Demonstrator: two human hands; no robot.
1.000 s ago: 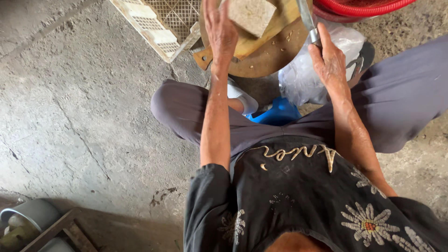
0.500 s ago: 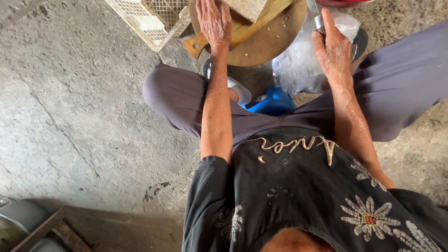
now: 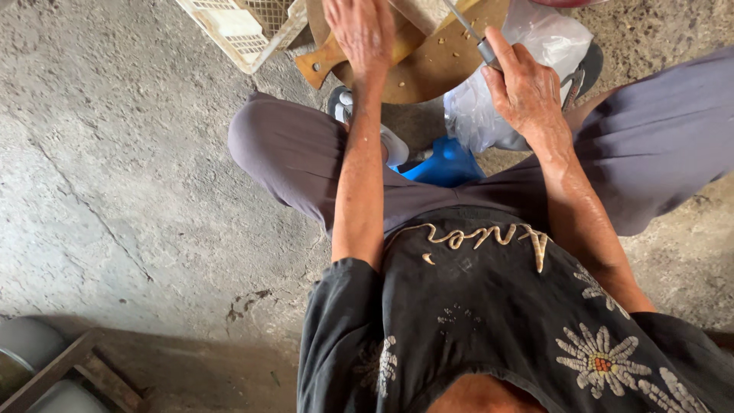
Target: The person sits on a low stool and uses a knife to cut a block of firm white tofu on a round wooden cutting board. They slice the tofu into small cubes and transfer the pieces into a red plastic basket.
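Note:
A round wooden chopping block point(image 3: 428, 69) stands on the concrete floor in front of my knees, cut off by the top edge. My left hand point(image 3: 359, 30) lies palm down on a flat wooden board point(image 3: 325, 61) on the block, beside a pale rectangular block point(image 3: 424, 11) of something. My right hand point(image 3: 524, 88) is closed around the handle of a knife point(image 3: 468, 30), whose blade points up and away over the block. Small crumbs lie on the wood.
A cream plastic crate point(image 3: 245, 27) sits at the top left. A clear plastic bag point(image 3: 527, 46), a blue stool point(image 3: 443, 164) under me and a sandal point(image 3: 585, 73) are by my legs. A wooden frame and metal pots point(image 3: 38, 367) are at the bottom left.
The view has tilted down, so the chopping block sits higher in frame and a red basin left the view. Both hands stay on the block; my right hand keeps the knife.

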